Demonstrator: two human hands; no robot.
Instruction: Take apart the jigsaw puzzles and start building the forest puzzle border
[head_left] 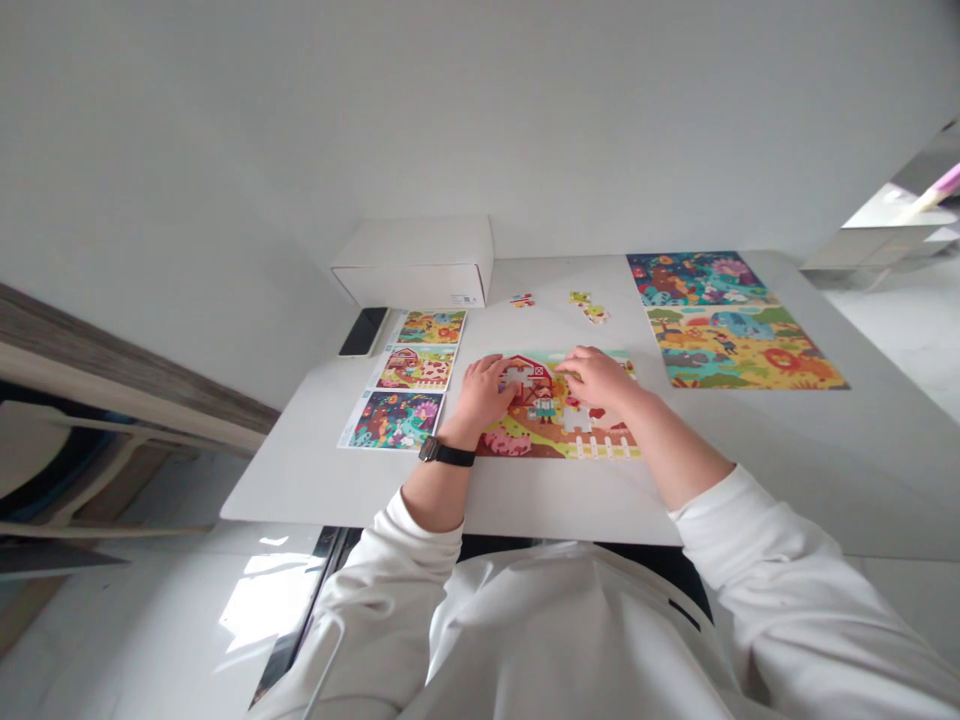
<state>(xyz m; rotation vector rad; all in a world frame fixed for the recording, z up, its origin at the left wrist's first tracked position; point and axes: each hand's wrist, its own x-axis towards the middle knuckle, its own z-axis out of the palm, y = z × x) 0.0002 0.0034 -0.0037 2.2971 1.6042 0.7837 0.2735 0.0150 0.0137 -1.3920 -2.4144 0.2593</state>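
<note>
A farm jigsaw puzzle (pixel 551 432) with a red barn, a pink pig and a white fence lies flat in front of me, with gaps in its middle. My left hand (pixel 484 395) rests over its left edge, fingers stretched out beside the barn. Over the puzzle's upper right part is my right hand (pixel 600 380), its thumb and fingers bent together; whatever is between them is hidden. Beyond the puzzle lie a loose red and white piece (pixel 522 300) and some loose green and yellow pieces (pixel 589 307).
Picture cards (pixel 416 368) showing three scenes lie left of the puzzle, near a phone (pixel 364 332). A white box (pixel 416 265) stands against the wall. At the right are a dark forest puzzle (pixel 701 279) and a safari puzzle (pixel 739 350) on the white table (pixel 757 460).
</note>
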